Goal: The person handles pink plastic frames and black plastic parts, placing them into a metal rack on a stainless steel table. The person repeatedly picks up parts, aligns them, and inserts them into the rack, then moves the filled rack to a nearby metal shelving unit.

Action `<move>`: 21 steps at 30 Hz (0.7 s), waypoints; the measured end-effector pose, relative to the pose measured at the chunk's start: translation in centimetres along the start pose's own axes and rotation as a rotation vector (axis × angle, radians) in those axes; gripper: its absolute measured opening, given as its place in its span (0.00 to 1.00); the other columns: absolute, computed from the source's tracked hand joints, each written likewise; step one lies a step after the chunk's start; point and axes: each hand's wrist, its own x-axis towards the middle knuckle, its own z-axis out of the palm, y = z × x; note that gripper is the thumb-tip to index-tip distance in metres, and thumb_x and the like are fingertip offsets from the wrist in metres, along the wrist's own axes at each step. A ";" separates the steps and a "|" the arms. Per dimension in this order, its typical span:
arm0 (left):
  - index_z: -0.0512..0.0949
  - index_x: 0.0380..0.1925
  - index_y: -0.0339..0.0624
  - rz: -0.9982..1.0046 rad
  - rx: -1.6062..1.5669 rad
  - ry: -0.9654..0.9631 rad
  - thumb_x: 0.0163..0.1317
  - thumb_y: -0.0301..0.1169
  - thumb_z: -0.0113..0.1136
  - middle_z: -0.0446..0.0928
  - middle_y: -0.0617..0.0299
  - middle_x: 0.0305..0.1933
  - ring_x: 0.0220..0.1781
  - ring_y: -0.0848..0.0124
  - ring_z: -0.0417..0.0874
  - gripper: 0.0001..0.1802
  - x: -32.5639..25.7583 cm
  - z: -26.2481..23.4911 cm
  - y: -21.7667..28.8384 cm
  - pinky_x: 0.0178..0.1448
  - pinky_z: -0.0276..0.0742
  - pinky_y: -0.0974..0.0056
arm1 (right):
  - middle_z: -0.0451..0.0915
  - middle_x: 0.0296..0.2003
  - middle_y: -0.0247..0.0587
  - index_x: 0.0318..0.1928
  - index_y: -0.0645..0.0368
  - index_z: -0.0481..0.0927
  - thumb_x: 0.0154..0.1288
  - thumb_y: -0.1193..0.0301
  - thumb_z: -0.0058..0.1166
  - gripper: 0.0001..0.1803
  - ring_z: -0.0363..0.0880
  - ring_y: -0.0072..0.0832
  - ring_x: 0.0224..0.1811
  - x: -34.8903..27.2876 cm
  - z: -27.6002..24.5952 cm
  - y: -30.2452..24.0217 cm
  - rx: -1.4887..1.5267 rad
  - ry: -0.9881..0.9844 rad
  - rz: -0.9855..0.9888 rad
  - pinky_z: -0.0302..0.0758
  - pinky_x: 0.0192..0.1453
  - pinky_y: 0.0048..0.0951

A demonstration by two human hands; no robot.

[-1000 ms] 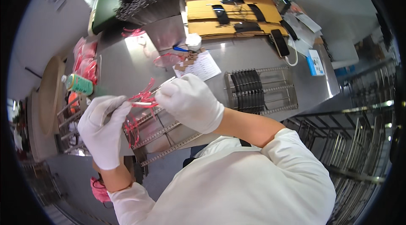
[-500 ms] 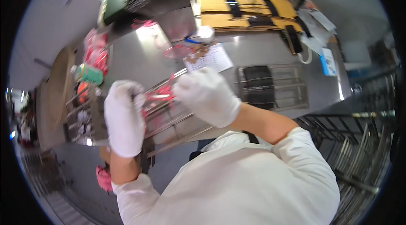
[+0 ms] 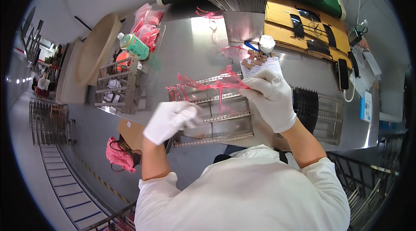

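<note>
My white-gloved right hand (image 3: 271,96) is closed, with its thumb and fingers pinching one end of a crumpled strip of pink plastic film (image 3: 197,84). The strip stretches leftward, with loose ends dangling over a metal wire rack (image 3: 212,139) on the table. Left of the strip, over the rack's near left corner, is my left hand (image 3: 168,120), also in a white glove. Its fingers are blurred by motion, and the film does not visibly reach it. Just beyond my right hand lie a printed sheet (image 3: 274,62) and small brown pieces (image 3: 256,59).
A second rack with black strips (image 3: 305,106) lies to the right. At the left stand another rack (image 3: 115,84), a green-labelled bottle (image 3: 135,46) and pink bags (image 3: 149,27). Farther back are a metal bin of thin rods (image 3: 245,25), cardboard (image 3: 277,12) and a phone (image 3: 342,75).
My hands have moved apart; the left has come away from the pink film, while the right still holds it. The whole view has shifted, showing more floor at the left.
</note>
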 end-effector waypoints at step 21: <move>0.80 0.37 0.40 0.355 -0.437 0.629 0.78 0.48 0.55 0.73 0.72 0.26 0.24 0.84 0.66 0.22 0.0 1.0 -6.2 0.28 0.63 0.73 | 0.85 0.33 0.34 0.64 0.54 0.78 0.76 0.70 0.56 0.19 0.78 0.18 0.25 -0.2 8.6 0.1 0.582 -0.355 0.152 0.72 0.31 0.22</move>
